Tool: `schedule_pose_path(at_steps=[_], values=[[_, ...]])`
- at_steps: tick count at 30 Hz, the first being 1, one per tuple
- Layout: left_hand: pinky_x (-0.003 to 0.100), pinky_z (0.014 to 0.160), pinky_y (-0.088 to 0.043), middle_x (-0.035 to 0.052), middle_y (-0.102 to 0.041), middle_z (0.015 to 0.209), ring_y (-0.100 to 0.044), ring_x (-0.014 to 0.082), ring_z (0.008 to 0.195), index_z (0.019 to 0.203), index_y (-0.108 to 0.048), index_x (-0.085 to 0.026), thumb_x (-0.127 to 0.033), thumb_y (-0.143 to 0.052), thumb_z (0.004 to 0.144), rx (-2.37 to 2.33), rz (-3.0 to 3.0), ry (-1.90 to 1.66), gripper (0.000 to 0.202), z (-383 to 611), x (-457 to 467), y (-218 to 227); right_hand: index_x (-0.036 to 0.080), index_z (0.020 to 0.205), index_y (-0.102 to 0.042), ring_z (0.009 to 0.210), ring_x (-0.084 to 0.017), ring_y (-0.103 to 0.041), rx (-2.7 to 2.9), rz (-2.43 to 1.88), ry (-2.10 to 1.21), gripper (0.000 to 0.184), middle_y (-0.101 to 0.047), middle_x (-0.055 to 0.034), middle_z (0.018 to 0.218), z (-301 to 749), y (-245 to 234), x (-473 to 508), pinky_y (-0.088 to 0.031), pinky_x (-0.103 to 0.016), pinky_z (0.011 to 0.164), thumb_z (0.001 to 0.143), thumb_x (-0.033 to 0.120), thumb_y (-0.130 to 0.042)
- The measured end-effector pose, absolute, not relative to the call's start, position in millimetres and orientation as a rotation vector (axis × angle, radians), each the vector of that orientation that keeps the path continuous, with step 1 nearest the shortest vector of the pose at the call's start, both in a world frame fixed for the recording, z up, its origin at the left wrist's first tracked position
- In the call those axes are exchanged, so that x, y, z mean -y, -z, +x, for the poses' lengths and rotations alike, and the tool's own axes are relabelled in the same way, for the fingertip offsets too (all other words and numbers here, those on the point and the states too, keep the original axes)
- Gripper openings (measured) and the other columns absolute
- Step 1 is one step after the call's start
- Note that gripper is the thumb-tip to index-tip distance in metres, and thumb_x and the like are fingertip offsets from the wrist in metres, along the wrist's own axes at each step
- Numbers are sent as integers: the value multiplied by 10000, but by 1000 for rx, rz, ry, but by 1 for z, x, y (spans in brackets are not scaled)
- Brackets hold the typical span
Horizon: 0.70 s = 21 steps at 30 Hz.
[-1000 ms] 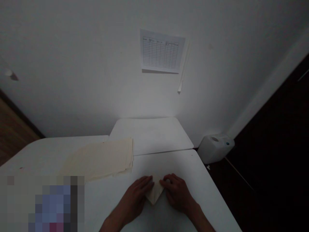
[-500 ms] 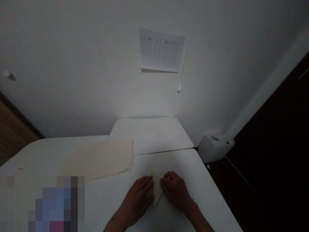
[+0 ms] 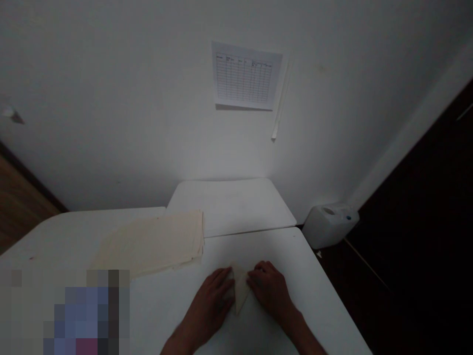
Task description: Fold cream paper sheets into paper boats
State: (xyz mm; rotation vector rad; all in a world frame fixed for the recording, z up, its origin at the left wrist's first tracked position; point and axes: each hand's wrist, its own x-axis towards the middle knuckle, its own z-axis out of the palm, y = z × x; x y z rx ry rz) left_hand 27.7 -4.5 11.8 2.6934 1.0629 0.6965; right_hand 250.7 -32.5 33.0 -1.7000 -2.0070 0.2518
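A small cream folded paper (image 3: 240, 291), shaped like a narrow triangle pointing toward me, lies on the white table (image 3: 325, 305). My left hand (image 3: 210, 303) lies flat on its left side with fingers stretched out and pressing down. My right hand (image 3: 269, 288) presses its right side, fingers slightly curled on the paper's edge. Most of the paper is hidden under the two hands.
A stack of cream sheets (image 3: 155, 241) lies to the left on the table. A second white table (image 3: 229, 204) stands behind, against the wall. A printed chart (image 3: 244, 76) hangs on the wall. A white box (image 3: 330, 224) sits on the floor at right. A blurred patch covers the lower left.
Both hands have drawn closer together over the paper. The visible paper between them has narrowed into a slimmer triangle.
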Motion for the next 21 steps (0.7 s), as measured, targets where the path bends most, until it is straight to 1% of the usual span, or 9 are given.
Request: schedule_pose_path(at_steps=[3,6,9,13,15,17,18,19,21], values=[[497,997,-475,74,-514,1383,-483,285,1256,1144,-625,-269,-213,-563,878,-1111,2626,-766,278,32,2,-6,250,867,-688,907,-168,-568,1957,-1751,-266,85,-633,-13,905,249,-37,32,-425,-249,813,887,250,-606],[485,949,-506,90,-594,1263,-545,275,1167,1038,-647,-237,-159,-563,843,-1174,2501,-920,226,40,-4,0,235,830,-670,911,-177,-576,1872,-1779,-306,62,-641,-13,889,246,-38,31,-426,-253,820,866,234,-620],[480,904,-524,97,-640,1140,-597,266,1062,1042,-633,-215,-143,-583,778,-1220,2352,-1034,279,46,-9,1,227,804,-653,898,-205,-588,1809,-1802,-339,46,-650,-27,869,243,-36,29,-434,-282,805,839,209,-627],[464,915,-503,94,-651,1100,-612,257,1029,1098,-619,-193,-143,-602,699,-1293,2149,-1046,403,49,-12,-3,221,790,-641,854,-220,-604,1728,-1777,-384,39,-661,-39,844,242,-31,27,-441,-304,783,805,185,-633],[429,863,-523,89,-665,1073,-641,240,953,1153,-600,-187,-175,-605,692,-1325,2021,-1026,462,49,-13,-8,220,791,-651,787,-203,-613,1676,-1776,-443,39,-668,-30,810,243,-29,27,-445,-297,747,807,197,-625],[366,753,-547,74,-688,1008,-665,208,810,1198,-583,-185,-251,-607,727,-1324,1889,-984,476,49,-14,-16,219,790,-666,722,-182,-615,1658,-1755,-531,51,-673,-15,772,245,-29,27,-445,-282,711,812,224,-621],[337,696,-545,63,-700,955,-662,193,735,1191,-592,-185,-298,-604,750,-1317,1827,-957,456,50,-15,-20,218,788,-673,703,-174,-614,1662,-1735,-578,60,-677,-9,760,246,-30,27,-444,-273,697,813,237,-622],[319,661,-537,53,-708,907,-657,187,692,1155,-619,-187,-342,-603,765,-1307,1778,-932,420,50,-16,-25,215,784,-678,694,-168,-614,1666,-1712,-615,67,-680,-5,754,246,-31,27,-443,-265,687,810,245,-625],[310,657,-526,42,-720,823,-661,198,687,1013,-686,-190,-398,-597,780,-1282,1700,-902,325,50,-18,-33,209,776,-687,692,-162,-613,1664,-1669,-661,74,-688,-3,752,248,-33,27,-438,-255,672,802,250,-630]])
